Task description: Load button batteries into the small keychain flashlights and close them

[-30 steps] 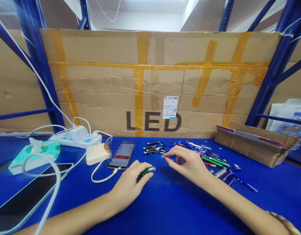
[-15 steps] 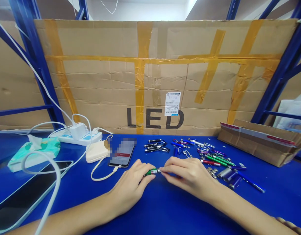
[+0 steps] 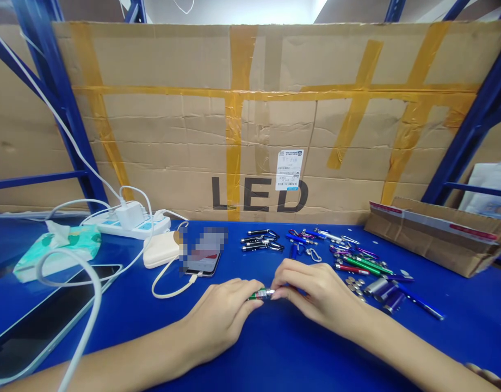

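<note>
My left hand is closed around a small green keychain flashlight with a white label, and most of its body is hidden in the fingers. The thumb and fingertips of my right hand pinch its silver end, so both hands meet on it just above the blue tabletop. Right of my right hand lie several button cells, silver and purple metal tubes, and a long blue pen-shaped light. Green pen-shaped lights and a red one lie just behind.
Several black keychain lights with clips lie beyond my hands. A phone on a cable, a cream power bank, a power strip, tissues and a large phone occupy the left. An open carton stands right.
Both hands have shifted slightly toward me and to the right with the flashlight. The left fingers now cover more of its green body. The camera view has tilted a little.
</note>
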A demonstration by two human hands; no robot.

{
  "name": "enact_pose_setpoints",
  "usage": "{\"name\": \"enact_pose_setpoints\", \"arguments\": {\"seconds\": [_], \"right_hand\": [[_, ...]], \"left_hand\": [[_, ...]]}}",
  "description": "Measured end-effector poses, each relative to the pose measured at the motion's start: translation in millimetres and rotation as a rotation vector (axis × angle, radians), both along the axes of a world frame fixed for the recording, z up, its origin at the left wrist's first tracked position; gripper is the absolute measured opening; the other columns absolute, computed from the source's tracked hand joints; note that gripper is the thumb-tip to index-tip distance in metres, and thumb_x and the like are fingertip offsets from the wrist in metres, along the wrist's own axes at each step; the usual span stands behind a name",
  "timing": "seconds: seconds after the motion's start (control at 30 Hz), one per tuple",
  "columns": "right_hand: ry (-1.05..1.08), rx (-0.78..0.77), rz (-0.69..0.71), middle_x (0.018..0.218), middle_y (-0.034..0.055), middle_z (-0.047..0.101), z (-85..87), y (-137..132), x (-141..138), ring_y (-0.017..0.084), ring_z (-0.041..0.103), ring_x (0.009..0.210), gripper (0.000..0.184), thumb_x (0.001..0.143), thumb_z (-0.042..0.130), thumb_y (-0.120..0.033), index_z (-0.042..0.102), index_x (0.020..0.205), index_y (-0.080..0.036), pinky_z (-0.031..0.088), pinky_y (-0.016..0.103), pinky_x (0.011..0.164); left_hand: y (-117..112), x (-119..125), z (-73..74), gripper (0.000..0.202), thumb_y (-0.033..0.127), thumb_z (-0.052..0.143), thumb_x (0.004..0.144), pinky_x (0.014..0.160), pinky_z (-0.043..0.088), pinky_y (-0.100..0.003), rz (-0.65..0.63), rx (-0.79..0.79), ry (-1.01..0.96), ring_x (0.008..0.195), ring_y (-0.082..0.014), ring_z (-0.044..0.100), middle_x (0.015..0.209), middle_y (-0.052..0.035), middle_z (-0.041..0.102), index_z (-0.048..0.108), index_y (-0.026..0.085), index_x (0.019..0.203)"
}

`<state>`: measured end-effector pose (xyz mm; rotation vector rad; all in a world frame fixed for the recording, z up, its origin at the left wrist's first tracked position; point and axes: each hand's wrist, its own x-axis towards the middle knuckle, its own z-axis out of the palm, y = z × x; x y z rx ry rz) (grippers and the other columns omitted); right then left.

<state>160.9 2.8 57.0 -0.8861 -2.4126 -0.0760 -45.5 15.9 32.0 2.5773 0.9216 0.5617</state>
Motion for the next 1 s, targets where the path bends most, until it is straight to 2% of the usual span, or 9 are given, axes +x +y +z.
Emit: {"name": "enact_pose_setpoints", "arguments": {"seconds": [0.23,0.33,0.5,0.6,0.67,0.73,0.83,1.0], "right_hand": [[-0.114,0.189,0.023,0.067,0.0016,0.059,4.9,-4,-2,0.009,0.053,0.054,0.027,0.093,0.037,-0.02,0.059,0.077,-0.016,0.037,0.02,0.048],[-0.084,0.16,0.024,0.067,0.0014,0.059,4.8,-4,-2,0.009,0.054,0.054,0.026,0.092,0.04,-0.021,0.059,0.076,-0.016,0.037,0.02,0.048],[0.166,-0.184,0.016,0.067,0.0013,0.062,-0.7,-2,-4,0.009,0.055,0.058,0.021,0.085,0.053,-0.028,0.062,0.071,-0.017,0.041,0.019,0.053],[0.287,-0.492,-0.082,0.062,0.0002,0.061,-4.0,-2,-7,0.009,0.052,0.054,0.016,0.077,0.062,-0.027,0.065,0.064,-0.017,0.04,0.019,0.05],[0.34,-0.715,-0.144,0.058,-0.0007,0.06,-6.5,-2,-8,0.009,0.05,0.051,0.013,0.074,0.063,-0.024,0.066,0.064,-0.016,0.038,0.018,0.048],[0.379,-0.873,-0.16,0.054,-0.0014,0.059,-9.0,-1,-8,0.008,0.048,0.048,0.012,0.073,0.062,-0.024,0.067,0.065,-0.016,0.038,0.018,0.046],[0.422,-0.948,-0.152,0.053,-0.0018,0.058,-10.6,1,-8,0.007,0.047,0.045,0.014,0.073,0.061,-0.026,0.066,0.065,-0.016,0.037,0.018,0.045],[0.482,-0.897,-0.162,0.059,-0.0004,0.061,-8.1,5,-9,0.006,0.047,0.042,0.023,0.076,0.06,-0.036,0.065,0.068,-0.015,0.036,0.017,0.042]], "left_hand": [[-1,0,-1.2,0.022,0.023,0.033,0.093,0.069,0.044,-0.024,-0.019,0.057,-0.001,0.077,-0.0184,0.061,0.085,-0.0029,0.064,0.055,0.022,0.098],[-1,1,-1.3,0.023,0.023,0.032,0.093,0.066,0.044,-0.025,-0.017,0.104,0.006,0.074,-0.0186,0.061,0.083,-0.0032,0.064,0.055,0.021,0.098],[-2,-1,-3.5,0.025,0.021,0.03,0.093,0.057,0.04,-0.025,-0.033,0.287,0.043,0.065,-0.0182,0.057,0.075,-0.0042,0.062,0.055,0.019,0.097],[-4,-2,-3.6,0.026,0.02,0.029,0.093,0.052,0.036,-0.025,-0.049,0.397,0.087,0.06,-0.0174,0.053,0.07,-0.0036,0.059,0.055,0.019,0.093],[-4,-3,-3.1,0.028,0.018,0.028,0.092,0.049,0.035,-0.025,-0.071,0.446,0.124,0.058,-0.0176,0.052,0.068,-0.0037,0.057,0.055,0.018,0.09],[-4,-3,-2.7,0.029,0.017,0.027,0.092,0.048,0.035,-0.026,-0.086,0.46,0.153,0.058,-0.0183,0.052,0.067,-0.0042,0.057,0.056,0.017,0.089],[-2,-2,-1.5,0.028,0.019,0.029,0.092,0.052,0.039,-0.025,-0.067,0.346,0.111,0.061,-0.0183,0.054,0.071,-0.0046,0.059,0.057,0.018,0.092],[0,0,4.5,0.023,0.024,0.035,0.094,0.069,0.043,-0.023,-0.016,-0.079,-0.056,0.076,-0.0161,0.06,0.085,-0.0006,0.064,0.057,0.023,0.096]]}}
